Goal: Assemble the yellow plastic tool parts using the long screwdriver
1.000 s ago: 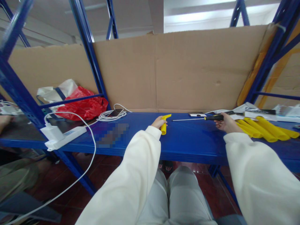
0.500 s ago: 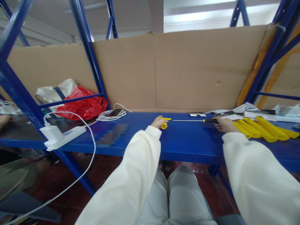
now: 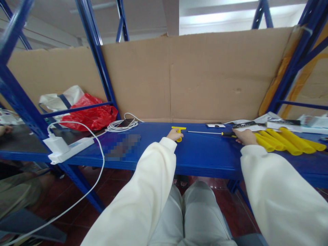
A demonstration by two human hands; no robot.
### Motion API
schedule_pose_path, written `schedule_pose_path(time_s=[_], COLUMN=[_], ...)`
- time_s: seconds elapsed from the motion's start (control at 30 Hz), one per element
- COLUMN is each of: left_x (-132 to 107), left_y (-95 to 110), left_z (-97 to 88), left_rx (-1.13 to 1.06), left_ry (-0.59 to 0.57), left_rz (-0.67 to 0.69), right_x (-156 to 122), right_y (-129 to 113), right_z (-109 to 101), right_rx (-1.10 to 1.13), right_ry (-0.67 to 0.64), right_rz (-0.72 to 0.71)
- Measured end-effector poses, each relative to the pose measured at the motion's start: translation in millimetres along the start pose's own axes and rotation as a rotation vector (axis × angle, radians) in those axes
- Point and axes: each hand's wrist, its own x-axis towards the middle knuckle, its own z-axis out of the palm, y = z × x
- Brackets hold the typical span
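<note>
My left hand is closed round a small yellow plastic piece with a flat top, held just over the blue shelf. My right hand grips the black and yellow handle of a long thin screwdriver. The screwdriver's shaft lies low over the shelf and points left, its tip a short way right of the yellow piece. Both arms are in cream sleeves.
Several yellow tubes lie by my right hand, with papers and a black bar behind. A coiled white cable and phone, a red bag and a white power strip sit left. A cardboard wall backs the shelf.
The yellow piece was turned in my left hand from upright to showing its flat top. The screwdriver dropped lower and its tip came up to the piece, then drew slightly back.
</note>
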Motion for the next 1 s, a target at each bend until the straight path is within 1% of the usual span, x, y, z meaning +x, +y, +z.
schedule_pose_path(time_s=[0.03, 0.1, 0.23, 0.43, 0.5, 0.63, 0.7, 0.8, 0.93, 1.0], left_x=[-2, -7, -16, -25, -26, -26, -25, -25, -27, -29], left_y=[1, 4, 11, 18, 20, 20, 18, 17, 19, 21], left_z=[0.2, 0.2, -0.8, -3.4, -4.1, -4.2, -3.4, -1.8, -0.8, -1.1], left_rx=[0.08, 0.198, 0.354, 0.448, 0.47, 0.525, 0.542, 0.547, 0.559, 0.562], left_ry=[0.017, 0.019, 0.004, -0.001, -0.014, -0.041, -0.043, -0.035, -0.047, -0.052], left_rz=[-0.014, 0.003, 0.037, 0.058, 0.063, 0.075, 0.08, 0.082, 0.077, 0.072], right_x=[1, 2, 3, 4, 8, 16, 18, 17, 26, 35], right_y=[1, 2, 1, -2, -2, -2, -5, -13, -30, -38], right_z=[1, 1, 1, 2, 4, 10, 13, 20, 32, 38], right_rx=[-0.008, -0.025, -0.068, -0.146, -0.179, -0.252, -0.284, -0.359, -0.442, -0.465], right_ry=[0.005, 0.014, 0.014, -0.025, 0.019, 0.181, 0.213, 0.202, 0.132, 0.097], right_rz=[-0.012, -0.031, -0.071, -0.042, -0.06, -0.211, -0.279, -0.384, -0.571, -0.581])
